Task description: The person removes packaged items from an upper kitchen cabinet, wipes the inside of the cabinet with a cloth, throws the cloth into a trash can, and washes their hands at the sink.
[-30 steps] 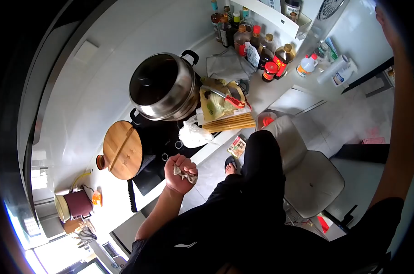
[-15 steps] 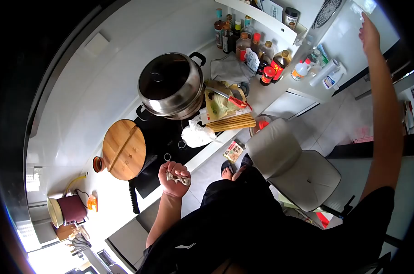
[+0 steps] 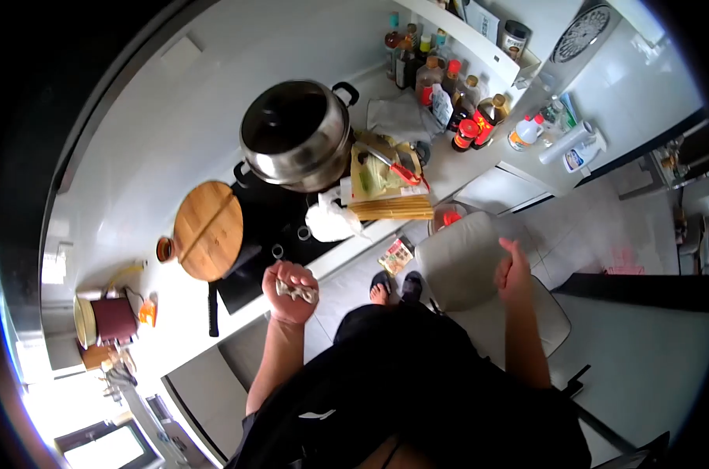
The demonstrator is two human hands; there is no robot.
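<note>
My left hand (image 3: pixel 290 293) is closed around a small crumpled off-white bundle (image 3: pixel 297 292), perhaps cloth; its exact kind is unclear. The fist hovers in front of the stove edge, near the pan with a wooden lid (image 3: pixel 208 230). My right hand (image 3: pixel 515 271) hangs over the grey chair (image 3: pixel 458 258), fingers partly stretched out and holding nothing visible. A large steel steamer pot (image 3: pixel 296 137) with a dark lid stands on the black cooktop (image 3: pixel 272 223). Beside the pot lie a white plastic bag (image 3: pixel 331 221), a bundle of sticks (image 3: pixel 391 209) and red-handled scissors (image 3: pixel 401 170).
Several sauce bottles (image 3: pixel 489 116) crowd the counter corner beneath a shelf. Cleaning bottles (image 3: pixel 581 152) stand farther right. A food packet (image 3: pixel 396 255) lies on the floor by my feet. The pan's black handle (image 3: pixel 213 309) points toward the counter's front edge. A maroon appliance (image 3: pixel 114 319) sits at left.
My right hand has come down from the upper-right wall to above the chair. My left hand still grips the off-white bundle. The view has shifted slightly.
</note>
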